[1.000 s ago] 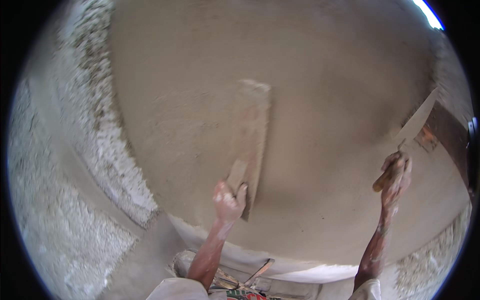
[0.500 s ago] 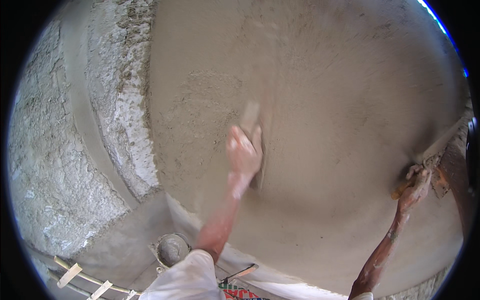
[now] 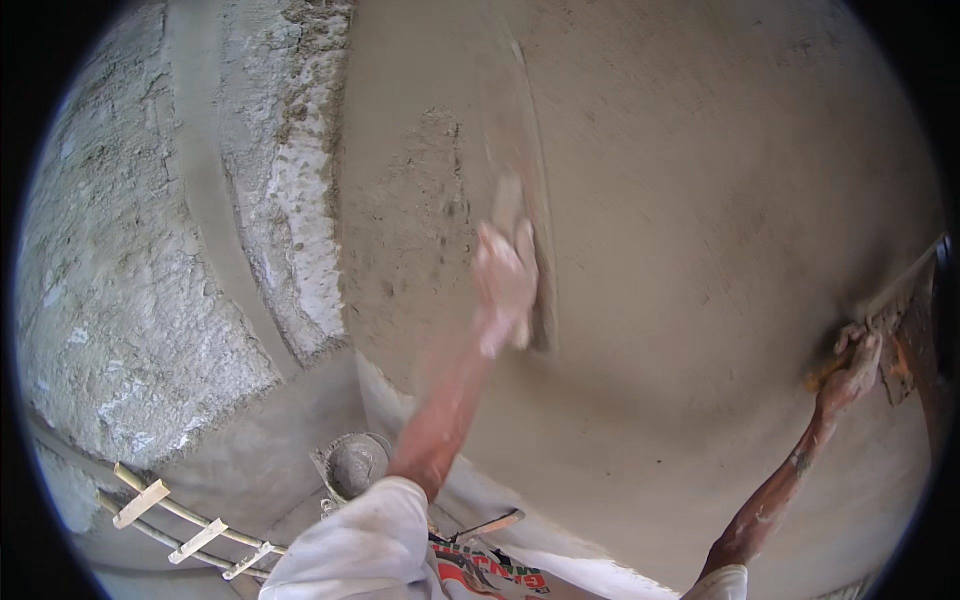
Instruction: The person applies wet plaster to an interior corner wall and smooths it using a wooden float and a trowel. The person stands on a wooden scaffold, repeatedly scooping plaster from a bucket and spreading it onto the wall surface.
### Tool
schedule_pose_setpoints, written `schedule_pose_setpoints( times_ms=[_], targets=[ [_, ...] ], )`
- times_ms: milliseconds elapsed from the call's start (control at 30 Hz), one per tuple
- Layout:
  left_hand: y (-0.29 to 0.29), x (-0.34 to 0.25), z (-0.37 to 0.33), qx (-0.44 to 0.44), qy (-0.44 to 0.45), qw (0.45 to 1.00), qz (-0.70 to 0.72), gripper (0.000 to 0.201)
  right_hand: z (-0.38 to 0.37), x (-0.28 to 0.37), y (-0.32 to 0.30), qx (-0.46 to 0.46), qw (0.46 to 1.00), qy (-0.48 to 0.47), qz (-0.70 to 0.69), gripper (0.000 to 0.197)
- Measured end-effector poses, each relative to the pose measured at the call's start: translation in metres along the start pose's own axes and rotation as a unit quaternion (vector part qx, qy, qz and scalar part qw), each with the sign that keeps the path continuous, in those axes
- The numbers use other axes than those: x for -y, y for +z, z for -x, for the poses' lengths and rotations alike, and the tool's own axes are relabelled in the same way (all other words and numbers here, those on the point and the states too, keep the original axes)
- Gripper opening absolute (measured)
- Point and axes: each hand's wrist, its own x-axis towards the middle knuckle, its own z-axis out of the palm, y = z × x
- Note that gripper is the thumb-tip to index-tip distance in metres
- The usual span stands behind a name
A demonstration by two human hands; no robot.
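Note:
My left hand (image 3: pixel 508 275) is closed round the handle of a long plastering float (image 3: pixel 545 285), its narrow blade lying lengthwise against wet grey-brown plaster (image 3: pixel 660 230). The upper part of the blade is blurred. Just left of the float, a rough, pitted patch (image 3: pixel 425 190) shows in the plaster. Far to the right, my right hand (image 3: pixel 858 372) grips a mortar-smeared tool (image 3: pixel 897 372) with an orange-brown handle. This tool stands near the right rim of the view, and its exact kind is hard to make out.
A rough, unplastered wall (image 3: pixel 140 290) with a smooth vertical mortar strip (image 3: pixel 210 190) is at the left. Below it are a mortar-filled bucket (image 3: pixel 355 465) and a wooden ladder-like frame (image 3: pixel 195 525). A thin rod-like tool (image 3: pixel 490 525) lies near my body.
The whole view has shifted, so the wall sits farther right and higher. My left hand and the float appear slightly up and right. My right hand still holds its tool near the right rim.

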Motion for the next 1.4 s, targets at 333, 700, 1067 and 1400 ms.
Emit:
schedule_pose_setpoints(
  times_ms=[333,700,1067,1400],
  targets=[
    [-0.031,0.026,-0.078,0.031,-0.093,0.995,0.001,0.098,-0.004,-0.004,-0.023,-0.011,1.000,-0.008,0.017,0.038],
    [-0.021,0.055,-0.059,-0.053,-0.005,0.997,-0.059,0.092,-0.003,-0.013,-0.013,0.008,1.000,0.000,0.019,0.040],
    [-0.080,0.078,-0.125,-0.005,-0.125,0.992,0.033,0.090,-0.003,0.004,-0.025,-0.009,0.997,-0.003,0.083,0.038],
    [-0.008,0.147,0.014,0.077,-0.145,0.982,-0.095,0.097,-0.007,-0.039,-0.041,0.039,0.989,0.059,0.130,0.049]
  ],
)
